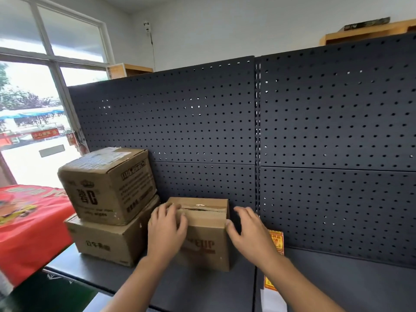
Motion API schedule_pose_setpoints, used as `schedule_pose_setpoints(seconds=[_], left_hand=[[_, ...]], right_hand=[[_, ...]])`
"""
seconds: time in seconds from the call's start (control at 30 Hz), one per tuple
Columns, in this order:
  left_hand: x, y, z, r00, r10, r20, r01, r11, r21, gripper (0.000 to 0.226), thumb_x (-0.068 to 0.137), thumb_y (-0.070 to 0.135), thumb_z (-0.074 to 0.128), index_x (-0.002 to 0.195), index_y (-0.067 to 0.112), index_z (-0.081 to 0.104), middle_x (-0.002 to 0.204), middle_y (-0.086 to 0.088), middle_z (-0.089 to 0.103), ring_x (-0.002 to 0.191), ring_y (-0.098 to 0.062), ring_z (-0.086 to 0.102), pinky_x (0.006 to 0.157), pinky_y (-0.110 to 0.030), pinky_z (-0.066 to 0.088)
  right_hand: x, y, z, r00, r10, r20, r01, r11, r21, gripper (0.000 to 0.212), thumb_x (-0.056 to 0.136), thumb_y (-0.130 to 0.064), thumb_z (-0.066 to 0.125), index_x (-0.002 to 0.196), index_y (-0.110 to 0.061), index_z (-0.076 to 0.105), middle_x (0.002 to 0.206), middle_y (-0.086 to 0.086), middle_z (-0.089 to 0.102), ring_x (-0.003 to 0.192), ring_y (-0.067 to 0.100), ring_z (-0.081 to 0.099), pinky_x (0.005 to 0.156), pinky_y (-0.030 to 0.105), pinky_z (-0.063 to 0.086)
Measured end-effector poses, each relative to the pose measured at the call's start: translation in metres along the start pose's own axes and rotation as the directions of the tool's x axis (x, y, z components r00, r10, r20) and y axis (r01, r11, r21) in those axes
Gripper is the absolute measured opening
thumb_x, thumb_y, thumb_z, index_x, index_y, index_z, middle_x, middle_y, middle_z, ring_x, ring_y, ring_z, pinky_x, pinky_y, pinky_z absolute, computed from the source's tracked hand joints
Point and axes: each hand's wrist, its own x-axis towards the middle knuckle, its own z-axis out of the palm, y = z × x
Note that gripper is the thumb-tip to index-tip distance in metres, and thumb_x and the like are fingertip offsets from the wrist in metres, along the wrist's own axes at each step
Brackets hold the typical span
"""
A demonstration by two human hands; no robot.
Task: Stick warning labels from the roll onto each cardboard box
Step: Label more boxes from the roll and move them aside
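Holding small box corner, left hand; right hand spread, thumb touching.

The dark grey shelf has two boards that meet in a seam near the middle. On the left board stands a big cardboard box, and a small box stands just beside it, on its right. On the right board, close to the seam, lies a strip of orange labels on white backing, partly hidden.
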Motion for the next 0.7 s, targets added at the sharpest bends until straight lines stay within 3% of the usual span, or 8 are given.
schedule_pose_setpoints(seconds=[0.27, 0.4, 0.6, 0.7], left_hand=[[0.055, -0.026, -0.013, 0.969, -0.188, 0.162, 0.228, 0.933, -0.277, 0.046, 0.105, 0.042, 0.049, 0.147, 0.021, 0.052, 0.153, -0.004, 0.047, 0.139, -0.024, 0.047, 0.108, -0.040, 0.042], [0.062, -0.029, -0.011, 0.873, -0.342, 0.348, 0.467, 0.791, -0.394, 0.054, 0.104, 0.044, 0.053, 0.152, 0.020, 0.049, 0.157, -0.006, 0.048, 0.144, -0.027, 0.044, 0.117, -0.043, 0.035], [0.069, -0.045, 0.003, 0.713, -0.424, 0.559, 0.687, 0.583, -0.434, 0.058, 0.095, 0.062, 0.051, 0.139, 0.026, 0.062, 0.132, -0.008, 0.068, 0.122, -0.031, 0.062, 0.119, -0.052, 0.037], [0.068, -0.037, -0.001, 0.658, -0.423, 0.623, 0.750, 0.446, -0.489, 0.046, 0.099, 0.053, 0.056, 0.127, 0.018, 0.065, 0.114, -0.018, 0.074, 0.105, -0.038, 0.070, 0.106, -0.049, 0.051]], right_hand=[[0.042, -0.015, 0.030, 0.989, 0.149, -0.022, -0.145, 0.981, 0.128, 0.068, 0.103, -0.052, 0.047, 0.157, -0.015, 0.031, 0.154, 0.001, 0.038, 0.143, 0.021, 0.038, 0.113, 0.036, 0.039], [0.054, -0.015, 0.046, 0.958, 0.274, 0.083, -0.286, 0.932, 0.222, 0.082, 0.099, -0.059, 0.050, 0.162, -0.013, 0.022, 0.163, 0.005, 0.029, 0.149, 0.026, 0.034, 0.119, 0.042, 0.036], [0.055, -0.006, 0.056, 0.915, 0.330, 0.233, -0.394, 0.856, 0.333, 0.063, 0.092, -0.064, 0.054, 0.138, -0.021, 0.051, 0.134, 0.000, 0.061, 0.120, 0.021, 0.060, 0.102, 0.041, 0.052], [0.051, -0.006, 0.059, 0.909, 0.337, 0.247, -0.413, 0.813, 0.410, 0.059, 0.095, -0.065, 0.054, 0.137, -0.024, 0.054, 0.126, -0.004, 0.066, 0.113, 0.017, 0.064, 0.097, 0.039, 0.055]])
